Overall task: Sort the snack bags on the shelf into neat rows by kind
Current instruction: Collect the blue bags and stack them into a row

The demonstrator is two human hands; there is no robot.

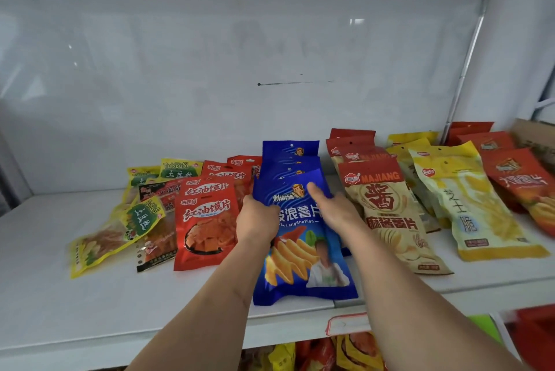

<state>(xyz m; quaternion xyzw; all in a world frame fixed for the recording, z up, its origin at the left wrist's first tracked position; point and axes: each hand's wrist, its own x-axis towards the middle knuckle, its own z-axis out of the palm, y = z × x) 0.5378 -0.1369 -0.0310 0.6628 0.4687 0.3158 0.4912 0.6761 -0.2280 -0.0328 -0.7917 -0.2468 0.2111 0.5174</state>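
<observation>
A row of blue chip bags runs front to back at the middle of the white shelf (90, 310). My left hand (258, 220) grips the left edge of the front blue bag (303, 268). My right hand (333, 205) lies flat on its upper right part, fingers spread. Left of it stand red bags (204, 220) in a row. Further left lies a loose heap of yellow-green bags (141, 217) and a dark bag (156, 250). To the right are rows of beige-and-red bags (390, 214), yellow bags (471, 208) and orange-red bags (522, 184).
The shelf's white back wall (240, 70) rises behind the bags. A metal upright (468, 70) stands at the right. A cardboard box (537, 139) sits at the far right. A red-framed price tag (345, 324) hangs on the shelf's front edge, with more snack bags (330, 355) below.
</observation>
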